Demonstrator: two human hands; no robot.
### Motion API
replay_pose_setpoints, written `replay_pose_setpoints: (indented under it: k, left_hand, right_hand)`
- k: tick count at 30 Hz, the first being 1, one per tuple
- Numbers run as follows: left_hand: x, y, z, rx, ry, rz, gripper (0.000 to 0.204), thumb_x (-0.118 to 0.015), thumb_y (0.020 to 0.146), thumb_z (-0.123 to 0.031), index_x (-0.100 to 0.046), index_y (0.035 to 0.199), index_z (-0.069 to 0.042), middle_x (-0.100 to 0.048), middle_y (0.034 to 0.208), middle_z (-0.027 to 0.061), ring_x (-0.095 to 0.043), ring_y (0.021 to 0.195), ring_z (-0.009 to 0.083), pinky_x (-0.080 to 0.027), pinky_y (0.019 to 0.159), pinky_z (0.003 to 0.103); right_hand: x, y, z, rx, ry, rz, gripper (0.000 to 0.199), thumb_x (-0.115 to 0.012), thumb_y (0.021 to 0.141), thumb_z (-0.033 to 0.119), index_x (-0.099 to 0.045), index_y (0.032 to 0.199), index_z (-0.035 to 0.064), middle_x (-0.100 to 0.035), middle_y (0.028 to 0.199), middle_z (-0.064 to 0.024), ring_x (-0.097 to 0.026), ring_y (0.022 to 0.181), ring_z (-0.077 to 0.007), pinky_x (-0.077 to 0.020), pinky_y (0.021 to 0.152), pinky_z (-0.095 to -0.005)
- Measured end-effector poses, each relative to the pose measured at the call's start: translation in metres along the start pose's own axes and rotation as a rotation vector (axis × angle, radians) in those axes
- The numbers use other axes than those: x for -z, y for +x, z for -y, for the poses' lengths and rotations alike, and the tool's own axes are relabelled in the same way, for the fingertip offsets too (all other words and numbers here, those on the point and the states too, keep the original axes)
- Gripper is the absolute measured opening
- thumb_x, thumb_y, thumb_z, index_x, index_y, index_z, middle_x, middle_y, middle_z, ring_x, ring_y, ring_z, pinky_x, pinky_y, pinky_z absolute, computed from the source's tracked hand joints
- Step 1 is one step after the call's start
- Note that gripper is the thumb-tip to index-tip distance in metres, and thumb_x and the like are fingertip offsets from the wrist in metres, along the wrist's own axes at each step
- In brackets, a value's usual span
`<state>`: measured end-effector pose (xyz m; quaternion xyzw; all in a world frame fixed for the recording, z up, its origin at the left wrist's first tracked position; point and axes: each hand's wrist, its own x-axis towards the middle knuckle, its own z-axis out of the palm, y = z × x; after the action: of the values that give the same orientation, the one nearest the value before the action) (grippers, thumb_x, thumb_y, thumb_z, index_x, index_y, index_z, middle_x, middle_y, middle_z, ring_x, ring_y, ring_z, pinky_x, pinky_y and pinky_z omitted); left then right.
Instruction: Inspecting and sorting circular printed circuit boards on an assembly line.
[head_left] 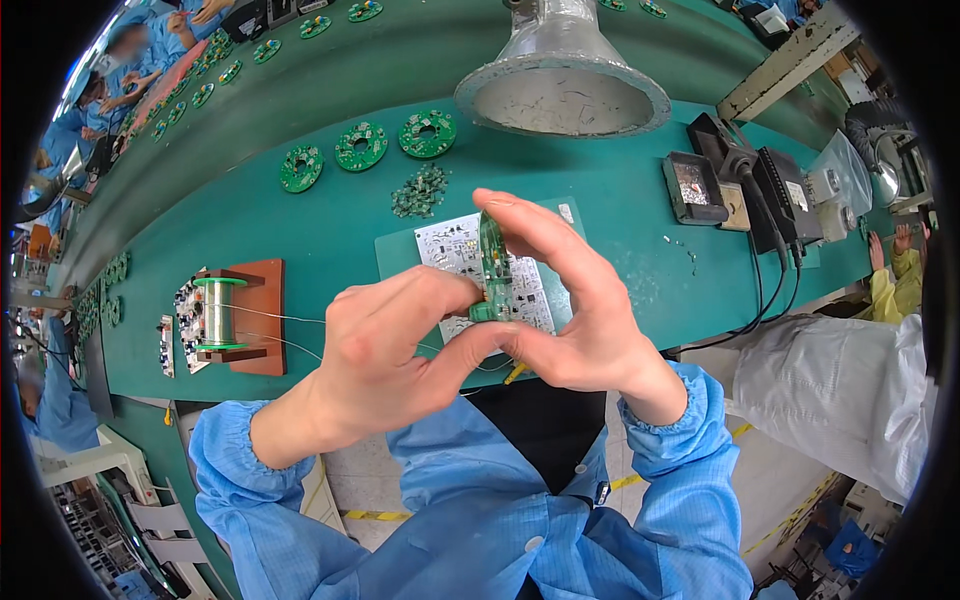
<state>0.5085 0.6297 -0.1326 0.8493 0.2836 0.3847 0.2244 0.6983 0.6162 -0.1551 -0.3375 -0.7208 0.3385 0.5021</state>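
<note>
Over the green bench mat, a green circuit board (493, 262) is held up on its edge between my two hands, so its faces are seen only at a steep angle. My left hand (395, 345) is closed, thumb and bent fingers gripping the board's lower left side. Curved around the other side, my right hand (585, 315) has fingertips at the board's top and the thumb at its lower edge. Beneath the hands lies a white printed panel (445, 243) with small dark parts, partly hidden. A pile of small green pieces (420, 192) sits just beyond it.
Three ring-shaped green boards (361, 147) lie at the back. A metal fume hood (565, 95) hangs over the far side. At left, a solder spool (220, 312) stands on a brown holder (268, 345). A black soldering station (785, 195) with cables stands right; co-workers appear at both edges.
</note>
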Motion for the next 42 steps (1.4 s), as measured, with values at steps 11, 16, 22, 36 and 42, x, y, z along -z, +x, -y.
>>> replay_pose_setpoints:
  k: [11,16,22,36,42]
  left_hand:
    - [-0.014,0.005,-0.008,0.069,-0.101,0.064,0.021,-0.078,0.067,-0.007,-0.062,0.08,-0.003,-0.062,0.068,0.0076,-0.061,0.058,0.0196,-0.045,0.051,0.027]
    - [-0.023,0.011,-0.007,0.104,-0.096,0.097,0.018,-0.074,0.065,-0.007,-0.061,0.077,-0.002,-0.061,0.069,0.0088,-0.059,0.059,0.0232,-0.046,0.054,0.029]
    - [-0.017,-0.005,0.008,0.298,-0.3,0.111,0.012,-0.066,0.07,-0.001,-0.058,0.078,0.003,-0.057,0.068,0.0076,-0.055,0.059,0.0148,-0.042,0.055,0.024]
    - [-0.009,-0.017,0.03,0.724,-0.843,0.103,0.025,-0.055,0.094,-0.02,-0.058,0.082,0.002,-0.06,0.072,0.001,-0.051,0.061,0.0034,-0.04,0.053,0.018]
    - [-0.004,-0.016,0.03,0.789,-0.897,0.12,0.024,-0.055,0.094,-0.019,-0.058,0.081,0.001,-0.06,0.071,0.0011,-0.052,0.059,0.0043,-0.041,0.054,0.018]
  right_hand:
    - [0.001,-0.013,-0.013,-0.017,-0.025,0.092,0.065,-0.061,0.064,0.0,-0.048,0.128,-0.0014,-0.053,0.12,-0.0185,-0.053,0.111,-0.0319,-0.0432,0.093,-0.0372]
    - [-0.002,-0.022,-0.02,0.024,-0.175,0.001,0.064,-0.068,0.063,0.003,-0.049,0.124,0.0009,-0.053,0.115,-0.0186,-0.052,0.106,-0.0377,-0.0452,0.089,-0.0423]
    - [-0.009,-0.018,-0.017,0.088,-0.175,-0.029,0.063,-0.066,0.059,-0.004,-0.05,0.119,0.0017,-0.053,0.109,-0.0146,-0.053,0.1,-0.0351,-0.0467,0.081,-0.0422]
    - [-0.018,-0.016,-0.009,0.176,-0.419,-0.08,0.073,-0.07,0.047,-0.002,-0.051,0.118,0.0002,-0.052,0.106,-0.0128,-0.051,0.095,-0.0304,-0.0441,0.079,-0.0388]
    - [-0.018,-0.016,-0.005,0.182,-0.394,-0.063,0.076,-0.072,0.048,0.001,-0.05,0.12,-0.0014,-0.053,0.105,-0.013,-0.052,0.094,-0.0299,-0.0436,0.078,-0.0391]
